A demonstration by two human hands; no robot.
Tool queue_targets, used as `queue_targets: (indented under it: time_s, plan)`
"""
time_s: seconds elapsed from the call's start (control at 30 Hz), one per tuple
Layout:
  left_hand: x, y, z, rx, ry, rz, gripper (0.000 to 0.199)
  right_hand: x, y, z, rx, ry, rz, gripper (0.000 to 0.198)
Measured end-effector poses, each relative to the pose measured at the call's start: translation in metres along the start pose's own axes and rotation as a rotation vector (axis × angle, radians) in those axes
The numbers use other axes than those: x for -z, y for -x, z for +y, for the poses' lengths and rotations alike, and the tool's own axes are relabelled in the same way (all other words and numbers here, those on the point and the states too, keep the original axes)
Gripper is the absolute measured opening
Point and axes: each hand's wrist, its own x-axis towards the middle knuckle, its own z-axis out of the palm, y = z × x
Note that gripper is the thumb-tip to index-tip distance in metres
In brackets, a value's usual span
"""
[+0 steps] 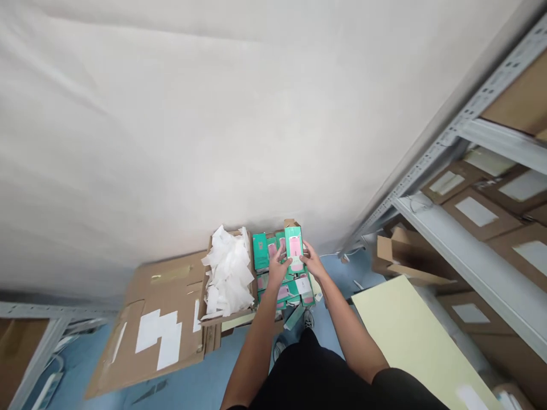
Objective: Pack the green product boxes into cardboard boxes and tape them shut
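Note:
A green product box (294,247) with a pink picture on its front is held between my two hands, its brown top flaps raised. My left hand (278,266) grips its left side, with the thumb on the front near the bottom. On the right side, my right hand (313,263) holds it the same way, thumb on the front. Below and to the left lie several more green boxes (260,250) of the same look, packed close together. What they rest in is mostly hidden.
Left of the green boxes stands a carton (252,273) heaped with white crumpled sheets (228,273). A large flattened cardboard sheet (179,285) lies further left. At right are a pale yellow board (410,336), an open brown carton (405,250) and metal shelving (461,233) with boxes. A pale wall rises ahead.

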Motion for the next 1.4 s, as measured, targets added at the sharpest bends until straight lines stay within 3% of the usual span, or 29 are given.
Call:
queue_targets:
  time_s: [0.2,0.43,0.57,0.83,1.0,1.13,1.23,1.4]
  plan:
    - [-0.047,0.026,0.006,-0.009,0.029,-0.214,0.069,0.047,0.056,-0.019,0.044,0.048,0.156,0.075]
    - [-0.124,0.055,0.004,0.040,-0.008,-0.388,0.070,0.112,0.111,-0.026,0.064,0.040,0.369,0.069]
    - [-0.189,0.075,0.001,0.088,-0.034,-0.526,0.075,0.168,0.150,-0.027,0.037,0.021,0.503,0.069]
    - [-0.344,0.142,-0.020,0.152,-0.183,-0.811,0.078,0.294,0.261,-0.026,-0.023,-0.017,0.798,0.072]
    - [-0.425,0.188,-0.040,0.185,-0.277,-0.998,0.086,0.355,0.323,-0.013,-0.046,0.056,0.985,0.065]
    - [-0.465,0.210,-0.055,0.189,-0.277,-1.093,0.076,0.381,0.352,0.002,-0.075,0.068,1.098,0.063]
    - [-0.483,0.214,-0.066,0.159,-0.281,-1.150,0.066,0.388,0.359,0.015,-0.078,0.018,1.160,0.076]
    - [-0.502,0.203,-0.086,0.079,-0.439,-1.299,0.082,0.385,0.351,0.046,-0.140,0.028,1.299,0.091]
